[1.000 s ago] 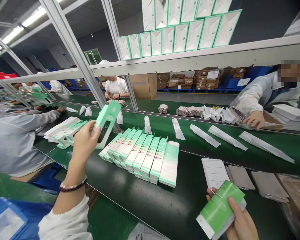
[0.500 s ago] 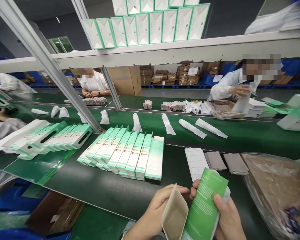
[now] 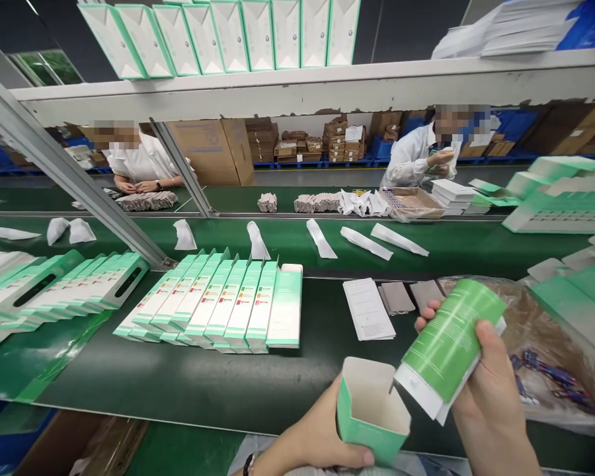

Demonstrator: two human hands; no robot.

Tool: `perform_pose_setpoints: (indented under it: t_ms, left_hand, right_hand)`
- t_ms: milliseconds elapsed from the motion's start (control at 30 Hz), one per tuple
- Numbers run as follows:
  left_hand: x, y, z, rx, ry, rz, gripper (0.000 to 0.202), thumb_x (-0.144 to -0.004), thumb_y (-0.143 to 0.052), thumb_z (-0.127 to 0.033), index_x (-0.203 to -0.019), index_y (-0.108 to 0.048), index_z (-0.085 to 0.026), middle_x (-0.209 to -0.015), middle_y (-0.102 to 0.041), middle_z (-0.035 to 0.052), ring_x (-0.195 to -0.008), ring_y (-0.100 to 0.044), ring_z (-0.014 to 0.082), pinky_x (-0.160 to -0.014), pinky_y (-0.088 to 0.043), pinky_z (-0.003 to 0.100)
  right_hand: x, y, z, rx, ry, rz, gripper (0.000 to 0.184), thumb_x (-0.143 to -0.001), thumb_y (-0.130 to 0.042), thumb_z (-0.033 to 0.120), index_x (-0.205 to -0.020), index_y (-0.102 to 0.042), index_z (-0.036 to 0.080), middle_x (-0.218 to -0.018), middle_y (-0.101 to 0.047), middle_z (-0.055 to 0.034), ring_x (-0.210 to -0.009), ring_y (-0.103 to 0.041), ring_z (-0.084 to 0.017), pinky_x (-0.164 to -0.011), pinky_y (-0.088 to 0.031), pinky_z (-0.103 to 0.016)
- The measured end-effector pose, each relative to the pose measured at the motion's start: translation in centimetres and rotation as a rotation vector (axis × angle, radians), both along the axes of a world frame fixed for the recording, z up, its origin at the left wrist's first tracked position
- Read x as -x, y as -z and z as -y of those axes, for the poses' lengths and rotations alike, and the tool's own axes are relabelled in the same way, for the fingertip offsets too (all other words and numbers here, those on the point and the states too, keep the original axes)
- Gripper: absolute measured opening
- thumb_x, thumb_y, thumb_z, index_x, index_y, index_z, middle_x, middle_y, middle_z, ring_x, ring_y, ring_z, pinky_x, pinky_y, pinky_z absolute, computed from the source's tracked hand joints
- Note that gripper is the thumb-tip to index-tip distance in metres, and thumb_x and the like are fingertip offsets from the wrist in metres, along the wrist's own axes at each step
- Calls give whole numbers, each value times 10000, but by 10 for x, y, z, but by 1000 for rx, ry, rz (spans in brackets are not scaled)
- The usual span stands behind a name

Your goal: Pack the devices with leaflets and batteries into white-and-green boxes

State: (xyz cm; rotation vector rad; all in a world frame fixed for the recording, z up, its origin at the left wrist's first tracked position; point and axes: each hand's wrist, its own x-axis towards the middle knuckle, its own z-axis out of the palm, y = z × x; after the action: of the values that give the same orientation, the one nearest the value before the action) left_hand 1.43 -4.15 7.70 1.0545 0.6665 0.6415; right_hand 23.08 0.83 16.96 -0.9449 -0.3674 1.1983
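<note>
My left hand [image 3: 322, 439] is closed around an open-topped green and white carton [image 3: 371, 410], held upright at the bottom centre with its white inside showing. My right hand [image 3: 486, 390] grips a green booklet folded over white sheets [image 3: 449, 347]; its lower end tilts down toward the carton's open mouth, close to the rim. Both hands hover over the near edge of the dark green belt [image 3: 218, 383]. A row of closed green-white boxes [image 3: 223, 307] lies fanned on the belt, left of my hands.
Another fan of boxes with window cutouts [image 3: 64, 287] lies far left. Leaflets and grey pouches [image 3: 381, 301] sit ahead of my right hand, a plastic bag [image 3: 550, 357] to the right. White sachets [image 3: 361, 241] ride the middle belt. Two people in white work opposite. Empty cartons fill the shelf [image 3: 297, 89].
My left hand let go of a windowed box at the left stack and now holds an open carton at bottom centre. The green booklet has tilted toward the carton's mouth. The view swung right.
</note>
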Motion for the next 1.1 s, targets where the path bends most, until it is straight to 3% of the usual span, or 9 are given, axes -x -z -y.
perform_pose_setpoints:
  t_ms: [133, 300, 500, 600, 767, 933, 1100]
  left_hand:
    - [-17, -12, -7, -64, -13, 57, 790, -613, -844, -426, -1316, -484, -427, -1278, -617, 49, -1215, -557, 361, -1000, -436, 509]
    - [-20, -24, -16, -25, 36, 149, 905, -633, -827, -462, -1418, -379, -426, -1336, -584, 38, -1255, -525, 373, -984, -449, 486]
    - [-21, -13, -21, 9, 55, 139, 939, -619, -843, -425, -1428, -366, -449, -1361, -563, 20, -1242, -544, 347, -965, -472, 442]
    - [-23, -11, -22, 25, 66, 162, 926, -615, -846, -416, -1414, -379, -459, -1357, -563, 15, -1242, -542, 353, -954, -477, 461]
    - [-23, -24, -23, -8, 69, 158, 905, -630, -833, -441, -1424, -408, -355, -1322, -582, 71, -1220, -551, 353, -968, -468, 441]
    - [-22, -24, -24, 21, 45, 143, 941, -630, -838, -444, -1444, -379, -330, -1302, -588, 98, -1155, -587, 347, -926, -481, 443]
    - [-24, -18, -29, 93, 20, 188, 898, -650, -840, -406, -1421, -381, -370, -1266, -615, 78, -1089, -625, 308, -857, -506, 413]
  right_hand:
    - [4, -20, -12, -150, -143, 135, 339, -837, -658, 438, -1094, -651, 217, -989, -707, -61, -843, -707, -218, -739, -616, -337]
    - [7, -25, -22, -231, -198, 289, 297, -805, -689, 412, -1032, -653, 225, -956, -699, -60, -831, -698, -241, -685, -608, -352]
    - [3, -29, -17, -239, -157, 325, 327, -799, -682, 454, -1041, -640, 237, -956, -700, -60, -818, -702, -246, -699, -608, -372]
    - [1, -21, -19, -221, -166, 282, 372, -781, -694, 482, -1058, -643, 239, -973, -709, -60, -826, -710, -247, -732, -610, -384]
    - [3, 2, -36, -107, -337, 246, 351, -800, -701, 451, -1029, -654, 189, -981, -729, -80, -893, -714, -252, -793, -598, -397]
    - [3, 16, -43, -206, -401, 300, 391, -816, -695, 444, -1107, -585, 207, -1049, -718, -89, -898, -716, -264, -720, -605, -400]
    - [1, 22, -36, -261, -641, 438, 458, -809, -709, 419, -1177, -533, 210, -1115, -703, -126, -979, -695, -301, -789, -578, -464]
